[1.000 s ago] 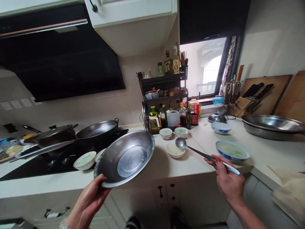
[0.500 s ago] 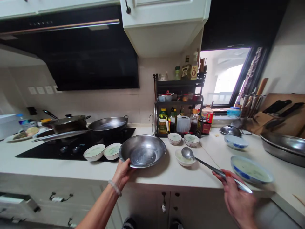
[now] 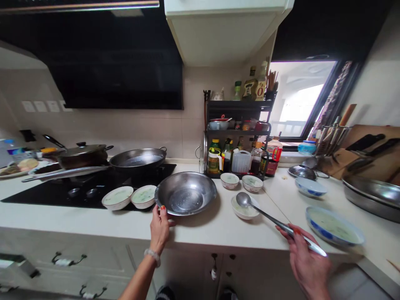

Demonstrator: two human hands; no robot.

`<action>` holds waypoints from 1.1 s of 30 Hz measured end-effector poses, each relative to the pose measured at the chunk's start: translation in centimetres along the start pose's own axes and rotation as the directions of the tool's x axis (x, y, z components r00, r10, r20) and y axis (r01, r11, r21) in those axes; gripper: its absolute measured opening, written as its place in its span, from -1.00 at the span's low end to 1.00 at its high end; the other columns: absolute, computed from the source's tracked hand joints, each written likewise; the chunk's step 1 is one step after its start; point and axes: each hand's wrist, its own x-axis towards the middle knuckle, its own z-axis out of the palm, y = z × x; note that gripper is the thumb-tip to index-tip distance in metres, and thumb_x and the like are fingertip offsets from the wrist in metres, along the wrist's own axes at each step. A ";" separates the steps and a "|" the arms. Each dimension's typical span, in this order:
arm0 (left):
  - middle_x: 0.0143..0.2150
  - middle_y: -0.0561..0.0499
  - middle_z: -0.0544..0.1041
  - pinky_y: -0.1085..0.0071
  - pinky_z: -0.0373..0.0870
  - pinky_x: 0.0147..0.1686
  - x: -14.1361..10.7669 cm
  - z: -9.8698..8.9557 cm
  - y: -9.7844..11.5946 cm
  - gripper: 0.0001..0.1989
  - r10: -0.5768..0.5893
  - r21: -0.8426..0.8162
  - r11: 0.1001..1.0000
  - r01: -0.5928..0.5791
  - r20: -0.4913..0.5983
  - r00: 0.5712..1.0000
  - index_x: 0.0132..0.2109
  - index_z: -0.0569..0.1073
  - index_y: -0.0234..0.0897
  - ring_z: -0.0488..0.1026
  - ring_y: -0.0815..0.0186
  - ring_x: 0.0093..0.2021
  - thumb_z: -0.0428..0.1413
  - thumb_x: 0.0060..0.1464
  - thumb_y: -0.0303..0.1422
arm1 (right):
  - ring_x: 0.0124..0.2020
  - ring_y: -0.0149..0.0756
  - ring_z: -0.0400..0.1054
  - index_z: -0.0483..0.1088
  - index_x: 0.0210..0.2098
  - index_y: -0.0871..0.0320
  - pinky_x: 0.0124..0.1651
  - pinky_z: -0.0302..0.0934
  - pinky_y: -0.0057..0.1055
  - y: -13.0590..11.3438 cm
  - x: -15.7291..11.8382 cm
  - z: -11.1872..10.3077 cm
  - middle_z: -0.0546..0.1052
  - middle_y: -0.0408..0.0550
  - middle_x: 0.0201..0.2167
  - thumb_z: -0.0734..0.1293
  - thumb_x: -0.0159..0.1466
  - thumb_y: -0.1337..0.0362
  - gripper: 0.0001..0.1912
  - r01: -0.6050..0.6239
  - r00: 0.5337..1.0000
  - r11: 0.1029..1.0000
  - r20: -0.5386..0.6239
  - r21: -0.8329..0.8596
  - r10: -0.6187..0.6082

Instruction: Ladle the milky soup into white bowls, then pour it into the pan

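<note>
My left hand (image 3: 160, 228) is at the near-left rim of a wide metal basin (image 3: 186, 196), its fingers closed against the edge. The basin rests on the counter with only a few drops of liquid inside. My right hand (image 3: 305, 254) is wrapped round the handle of a metal ladle (image 3: 265, 214). The ladle's head lies over a small white bowl (image 3: 246, 213) of pale liquid. Two small patterned bowls (image 3: 229, 186) (image 3: 252, 188) stand behind it. Left of the basin are two bowls of pale soup with green bits (image 3: 117, 204) (image 3: 143, 203).
A black cooktop (image 3: 62, 196) on the left carries a wok (image 3: 137, 158) and a lidded pan (image 3: 81, 161). A rack (image 3: 237, 132) of bottles stands at the wall. On the right are blue-and-white bowls (image 3: 331, 238) (image 3: 309, 193) and a large metal pan (image 3: 359, 203).
My left hand has shifted its hold, its thumb no longer over the basin's inner rim, and the basin's near edge sits slightly higher in view. The ladle stays over the small bowl.
</note>
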 end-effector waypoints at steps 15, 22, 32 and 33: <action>-0.45 0.02 0.52 0.34 0.40 -0.39 -0.6 0.4 1.0 -0.59 0.031 0.123 0.992 -0.031 0.004 1.000 0.17 0.28 -0.32 0.51 0.18 -0.60 -0.06 0.26 -0.22 | -0.31 -0.18 0.58 0.51 -0.30 0.16 -0.09 0.47 -0.33 -2.6 -1.7 1.3 0.63 0.04 -0.33 0.58 -0.05 -0.03 -0.52 0.054 0.998 0.998 -0.014 -0.022 -0.054; -0.45 0.04 0.49 0.38 0.36 -0.47 -0.7 0.6 1.2 -0.66 0.034 0.046 0.998 -0.033 -0.024 0.999 0.10 0.34 -0.28 0.45 0.24 -0.64 -0.02 0.25 -0.24 | -0.31 -0.02 0.58 0.51 -0.26 0.19 -0.19 0.49 -0.18 -2.2 -3.8 8.4 0.63 0.10 -0.34 0.52 0.06 -0.03 -0.56 0.038 0.967 0.997 0.252 -0.065 -0.021; -0.40 -0.01 0.51 0.33 0.39 -0.37 -0.6 0.6 1.0 -0.55 0.058 0.131 0.990 -0.058 0.006 0.998 0.18 0.28 -0.34 0.48 0.22 -0.60 -0.10 0.28 -0.17 | -0.38 -0.06 0.58 0.48 -0.31 0.18 -0.25 0.49 -0.21 1.7 -6.1 16.0 0.62 0.08 -0.39 0.46 0.06 -0.14 -0.51 0.039 0.849 0.984 0.526 -0.173 0.058; -0.38 -0.03 0.52 0.33 0.40 -0.36 -0.6 0.6 1.0 -0.54 0.058 0.144 0.988 -0.059 0.012 0.998 0.19 0.28 -0.34 0.48 0.22 -0.60 -0.10 0.28 -0.16 | -0.38 -0.06 0.58 0.47 -0.32 0.18 -0.26 0.48 -0.21 1.9 -6.2 16.4 0.62 0.08 -0.40 0.47 0.04 -0.16 -0.49 0.029 0.842 0.983 0.533 -0.184 0.075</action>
